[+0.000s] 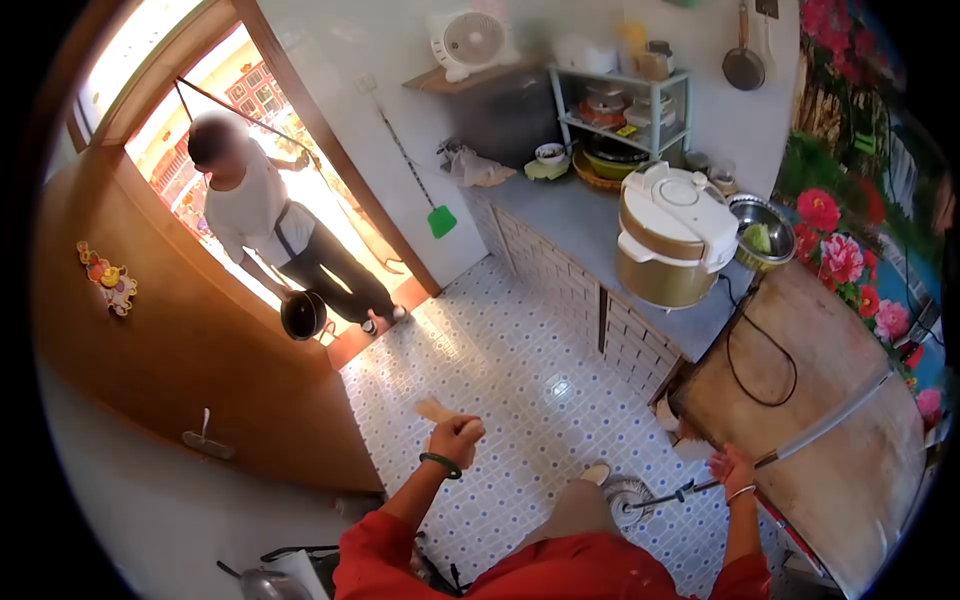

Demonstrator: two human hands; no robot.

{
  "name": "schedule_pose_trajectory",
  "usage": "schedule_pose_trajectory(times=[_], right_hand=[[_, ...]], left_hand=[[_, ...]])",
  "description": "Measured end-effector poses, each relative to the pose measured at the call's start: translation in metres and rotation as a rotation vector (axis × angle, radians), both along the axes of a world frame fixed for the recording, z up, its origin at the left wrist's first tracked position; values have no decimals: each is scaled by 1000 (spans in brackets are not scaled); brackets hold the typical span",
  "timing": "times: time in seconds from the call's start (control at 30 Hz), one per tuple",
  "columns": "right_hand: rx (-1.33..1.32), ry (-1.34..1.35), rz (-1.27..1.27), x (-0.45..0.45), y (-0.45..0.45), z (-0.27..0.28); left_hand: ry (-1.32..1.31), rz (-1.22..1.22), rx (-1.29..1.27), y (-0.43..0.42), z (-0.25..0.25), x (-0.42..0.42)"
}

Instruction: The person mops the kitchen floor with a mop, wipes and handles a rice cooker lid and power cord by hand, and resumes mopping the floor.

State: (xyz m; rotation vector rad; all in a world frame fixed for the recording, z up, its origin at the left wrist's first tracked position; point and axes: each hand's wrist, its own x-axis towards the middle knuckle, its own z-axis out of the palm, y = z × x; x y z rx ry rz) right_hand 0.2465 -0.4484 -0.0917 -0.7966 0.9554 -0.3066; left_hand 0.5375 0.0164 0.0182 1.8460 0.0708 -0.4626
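My left hand [457, 441], with a dark green bangle at the wrist, is closed over the tiled floor; a pale, flat, blurred piece [433, 410] shows beside its fingers. On the right, my right hand [733, 468] is beside a long grey pole [770, 456], its fingers curled near it. The pole slants from the wooden board up to the right down to a round mop head [628, 502] on the floor by my foot. Whether the fingers wrap fully round the pole is hard to make out.
A person [270, 210] stands in the open doorway with a dark pot [303, 315]. A counter [560, 220] holds a large rice cooker [665, 240] and a metal bowl [762, 232]. Beside it is a wooden board [800, 340] with a black cable. The wooden door [180, 360] stands open at left.
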Motion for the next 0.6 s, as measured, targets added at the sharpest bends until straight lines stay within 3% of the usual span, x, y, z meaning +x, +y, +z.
schedule_pose_trajectory(times=[0.07,0.1,0.17,0.3,0.37,0.43,0.5,0.6], right_hand=[[-49,43,1,2,-2,-2],[-74,105,-11,-5,1,3],[-73,84,-54,-10,4,12],[-91,90,1,-14,13,30],[-159,35,91,-17,25,25],[-203,-96,228,-14,48,37],[-426,-210,373,-9,78,46],[-734,-288,456,6,126,108]], left_hand=[[113,-78,70,-22,28,-10],[113,-127,57,-27,18,-8],[-203,-225,4,-28,-14,-6],[-142,-341,-9,-62,1,-24],[-54,-394,-164,-96,18,-40],[-49,-473,-152,-127,29,-57],[-45,-649,-300,-156,40,-75],[-58,-784,-355,-201,62,-112]])
